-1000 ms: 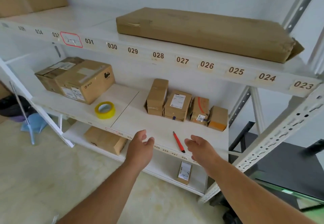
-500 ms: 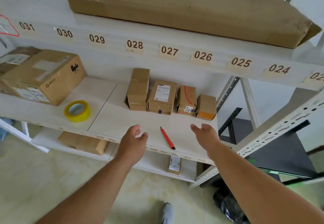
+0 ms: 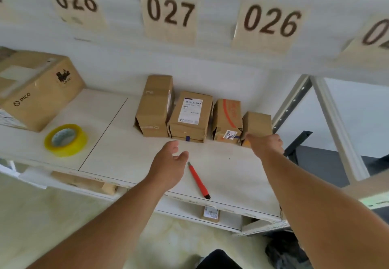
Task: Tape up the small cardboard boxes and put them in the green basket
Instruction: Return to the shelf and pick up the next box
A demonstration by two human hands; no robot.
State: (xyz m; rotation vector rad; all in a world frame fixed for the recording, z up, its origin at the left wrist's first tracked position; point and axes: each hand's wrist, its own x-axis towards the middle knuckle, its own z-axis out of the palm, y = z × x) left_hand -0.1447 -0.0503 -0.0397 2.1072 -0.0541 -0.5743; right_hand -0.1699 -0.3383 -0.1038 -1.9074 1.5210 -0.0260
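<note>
Head view: four small cardboard boxes stand in a row toward the back of the white shelf [image 3: 117, 155], side by side and touching or nearly so. From left to right they are the tall box [image 3: 154, 106], the labelled box [image 3: 190, 117], the orange-striped box [image 3: 227, 119] and the end box [image 3: 256, 124], which stands nearest the shelf's right edge, close to the grey upright post [image 3: 292, 102]. The right hand [image 3: 266, 145] is at the front lower face of the end box, touching it; whether its grip is clamped on the box I cannot tell, since the fingers are hidden behind the hand. The left hand [image 3: 168, 163] hovers above the shelf in front of the labelled box, grip apart and fingers relaxed, holding nothing. Just beside it lies a red utility knife [image 3: 199, 181], its tip near the shelf's front edge. Bare shelf board lies between the row and that front edge. Well to the left sit a yellow tape roll [image 3: 66, 139] and a large box [image 3: 40, 92]. Number tags 028, 027 and 026 [image 3: 271, 24] hang on the shelf edge above. The green basket is not in view.
</note>
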